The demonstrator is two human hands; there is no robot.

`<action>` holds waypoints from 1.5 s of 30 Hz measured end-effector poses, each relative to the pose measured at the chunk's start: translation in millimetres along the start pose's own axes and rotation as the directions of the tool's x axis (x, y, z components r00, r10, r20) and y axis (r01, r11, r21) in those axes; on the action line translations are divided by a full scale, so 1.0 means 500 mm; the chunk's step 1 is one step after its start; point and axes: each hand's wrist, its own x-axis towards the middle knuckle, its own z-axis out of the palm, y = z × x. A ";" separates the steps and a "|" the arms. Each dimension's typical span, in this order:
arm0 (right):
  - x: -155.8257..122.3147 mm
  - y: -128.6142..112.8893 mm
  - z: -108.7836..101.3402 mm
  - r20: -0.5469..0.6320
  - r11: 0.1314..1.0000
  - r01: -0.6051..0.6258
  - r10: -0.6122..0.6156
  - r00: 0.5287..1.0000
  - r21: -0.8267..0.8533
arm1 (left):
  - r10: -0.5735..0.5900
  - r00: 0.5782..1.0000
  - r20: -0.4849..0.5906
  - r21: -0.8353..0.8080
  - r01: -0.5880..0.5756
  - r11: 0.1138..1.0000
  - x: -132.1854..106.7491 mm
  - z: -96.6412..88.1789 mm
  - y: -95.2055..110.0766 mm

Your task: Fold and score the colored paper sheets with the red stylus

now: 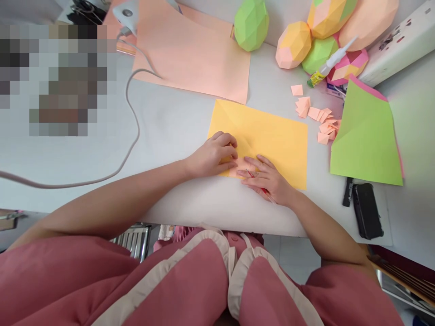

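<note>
A small peach paper piece [242,164] lies near the front edge of a yellow paper sheet [272,136] on the white table. My left hand [217,154] rests over its left side with bent fingers, thumb and fingertips at the paper. My right hand [267,179] lies low over the right part, fingers pressed down. A slim red pen-like tool [264,191] passes between those fingers, its thin tip pointing to the paper; its exact kind is unclear. Most of the small piece is hidden under my fingers.
Large peach sheets [193,54] lie at the back, crossed by a white cable [136,127]. Folded peach pieces [324,120], a glue bottle [322,70] and faceted paper eggs [251,25] stand back right. A green sheet [367,136] and black phone [367,210] sit at right.
</note>
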 end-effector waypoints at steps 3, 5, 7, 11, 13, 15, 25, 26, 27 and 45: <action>0.001 0.002 0.000 0.002 1.000 0.017 -0.017 1.000 0.002 | 0.018 1.000 0.011 -0.011 -0.017 1.000 0.001 -0.003 0.000; 0.002 0.002 0.000 -0.015 0.999 0.034 -0.034 0.999 0.006 | 0.030 0.999 0.012 -0.014 -0.030 0.999 0.001 -0.005 0.001; 0.003 0.001 0.000 -0.033 0.999 0.045 -0.045 0.998 0.014 | 0.040 0.999 0.003 -0.013 -0.040 0.999 0.001 -0.005 0.001; 0.002 0.001 0.000 -0.015 1.000 0.000 0.001 1.000 0.022 | 0.036 0.999 -0.009 -0.003 -0.036 0.999 0.001 -0.002 -0.002; 0.002 0.002 -0.001 -0.001 0.999 -0.034 0.034 0.999 0.021 | 0.038 0.999 -0.006 0.004 -0.038 0.999 0.001 -0.001 -0.004; 0.001 0.004 -0.001 -0.005 0.999 -0.045 0.045 0.999 0.028 | 0.055 0.998 -0.011 0.008 -0.055 0.998 0.001 0.000 -0.004; 0.008 -0.001 -0.003 -0.072 0.986 -0.141 0.148 0.986 0.089 | 0.084 0.996 -0.014 0.025 -0.083 0.996 0.001 0.003 -0.007; 0.008 -0.002 -0.002 -0.078 0.985 -0.145 0.152 0.985 0.091 | 0.091 0.996 -0.021 0.027 -0.090 0.996 0.001 0.003 -0.007; 0.009 -0.002 -0.001 -0.084 0.984 -0.148 0.156 0.984 0.096 | 0.097 0.995 -0.027 0.028 -0.096 0.995 0.001 0.003 -0.006; 0.010 0.001 0.002 -0.090 0.983 -0.159 0.167 0.982 0.092 | 0.069 0.998 -0.014 0.032 -0.068 0.997 0.000 0.001 -0.001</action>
